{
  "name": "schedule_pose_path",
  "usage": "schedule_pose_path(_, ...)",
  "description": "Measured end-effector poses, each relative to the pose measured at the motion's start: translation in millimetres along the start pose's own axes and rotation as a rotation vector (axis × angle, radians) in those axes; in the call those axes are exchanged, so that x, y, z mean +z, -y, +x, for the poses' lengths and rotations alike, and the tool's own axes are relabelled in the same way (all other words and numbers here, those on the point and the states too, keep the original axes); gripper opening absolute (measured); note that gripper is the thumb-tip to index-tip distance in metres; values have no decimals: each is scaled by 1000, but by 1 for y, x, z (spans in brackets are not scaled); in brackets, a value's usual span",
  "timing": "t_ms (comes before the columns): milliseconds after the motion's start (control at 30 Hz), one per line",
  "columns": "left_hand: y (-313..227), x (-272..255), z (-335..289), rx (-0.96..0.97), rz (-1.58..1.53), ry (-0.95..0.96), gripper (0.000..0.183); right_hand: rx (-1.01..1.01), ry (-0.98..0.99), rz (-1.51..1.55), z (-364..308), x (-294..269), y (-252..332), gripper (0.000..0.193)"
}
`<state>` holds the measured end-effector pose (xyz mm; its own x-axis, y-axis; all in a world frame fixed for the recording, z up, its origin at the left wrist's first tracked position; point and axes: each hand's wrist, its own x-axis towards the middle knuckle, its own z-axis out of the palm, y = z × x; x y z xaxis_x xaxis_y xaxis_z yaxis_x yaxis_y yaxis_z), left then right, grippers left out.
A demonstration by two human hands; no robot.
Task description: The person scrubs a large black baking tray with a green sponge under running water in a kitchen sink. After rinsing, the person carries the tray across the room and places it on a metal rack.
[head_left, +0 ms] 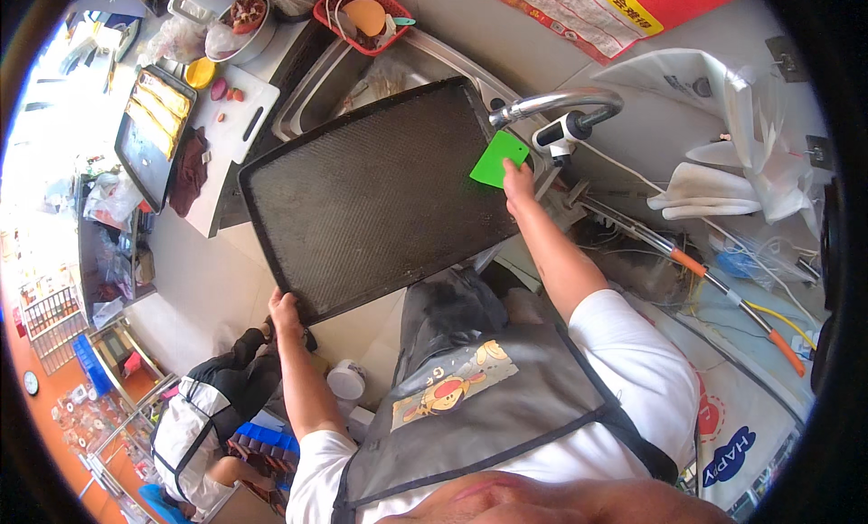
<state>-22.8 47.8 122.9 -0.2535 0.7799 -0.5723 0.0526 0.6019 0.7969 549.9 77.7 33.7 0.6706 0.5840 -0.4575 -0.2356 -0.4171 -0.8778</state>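
A large dark baking tray [380, 198] with a raised rim and ribbed surface is tilted across the front of me, its far part over a metal sink [312, 99]. My left hand [286, 312] grips the tray's near left corner, fingers closed on the rim. In my right hand [518, 186] is a green plastic scraper [497, 159], held flat against the tray's right end. The scraper's lower edge lies on the tray surface. Part of my right fingers is hidden behind the scraper.
A chrome faucet [561, 103] arches beside the tray's right end. Behind the sink is a red basket [366, 22]. On the left counter are a white cutting board [244, 103] and a tray of baked food [154, 117]. Another person [212, 424] bends at lower left, near a white bucket [346, 379].
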Motion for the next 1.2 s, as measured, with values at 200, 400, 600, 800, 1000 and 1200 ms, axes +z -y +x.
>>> schedule_pose_path(200, 53, 29, 34, -62, 29, -59, 25, -116, -63, -125, 6, -7, 0, 37)
schedule_pose_path(400, 53, 45, 56, -6, 130, -137, 21, -185, -55, -282, 5, -3, 4, 35)
schedule_pose_path(600, 45, 55, 64, 19, 217, -124, 24, -614, -12, -628, -54, -7, 81, 27)
schedule_pose_path(800, 45, 59, 67, 70, 517, -262, 52, -938, 5, -939, -32, -24, 109, 18)
schedule_pose_path(1000, 39, 68, 65, 84, 521, -285, 53, -873, -29, -1089, -11, -33, 83, 24)
schedule_pose_path(1200, 24, 91, 54, 260, 721, -587, 42, -813, 16, -1157, -9, -27, 78, 27)
